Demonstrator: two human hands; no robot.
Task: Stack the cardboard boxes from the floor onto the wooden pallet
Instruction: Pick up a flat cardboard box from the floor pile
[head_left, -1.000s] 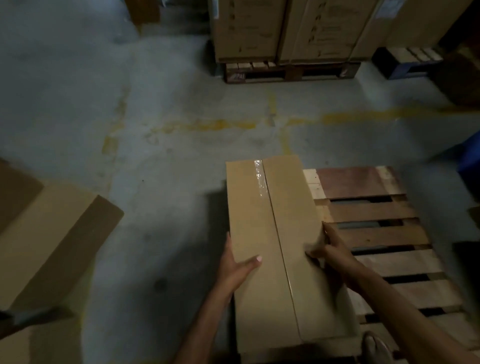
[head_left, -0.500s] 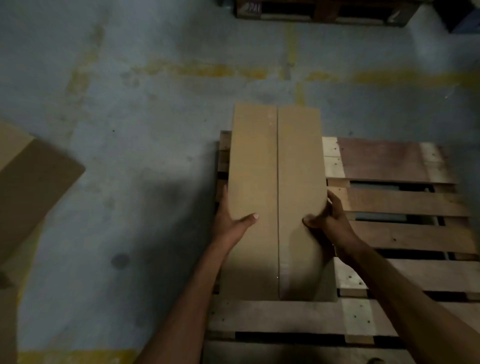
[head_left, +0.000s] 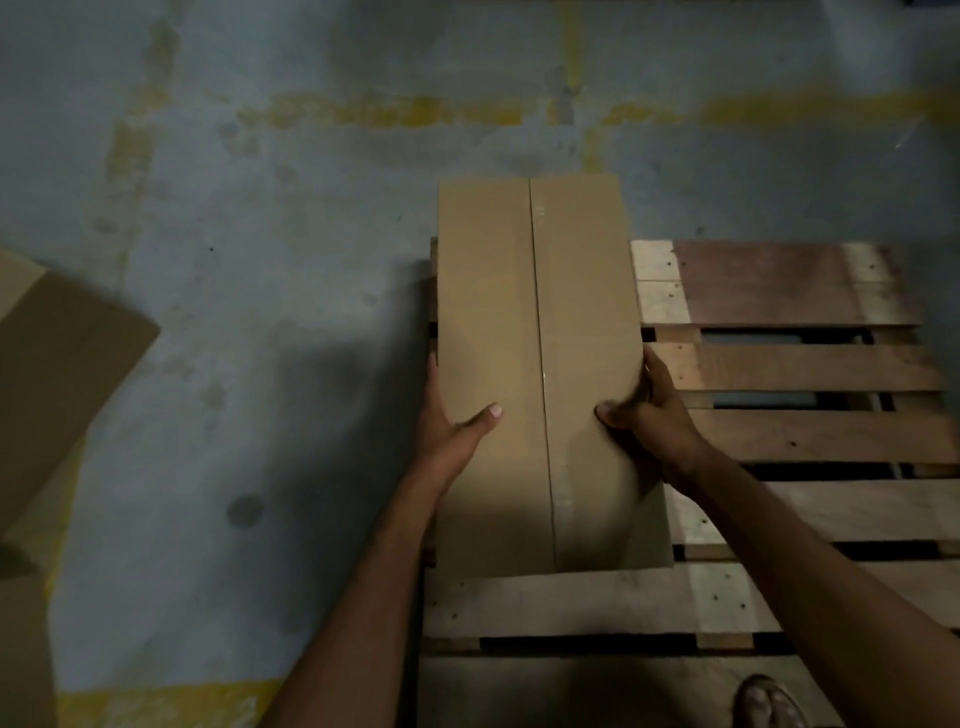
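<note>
Both long sides of the brown taped cardboard box (head_left: 535, 322) are clasped by our left grip (head_left: 452, 421) and right grip (head_left: 652, 415). With it at the left edge of the slatted wooden pallet (head_left: 810, 434), we should square it flush before releasing.

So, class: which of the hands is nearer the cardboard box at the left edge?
Left. The left hand grips the held box's left side, toward the other box; the right hand grips its right side, over the pallet.
</note>
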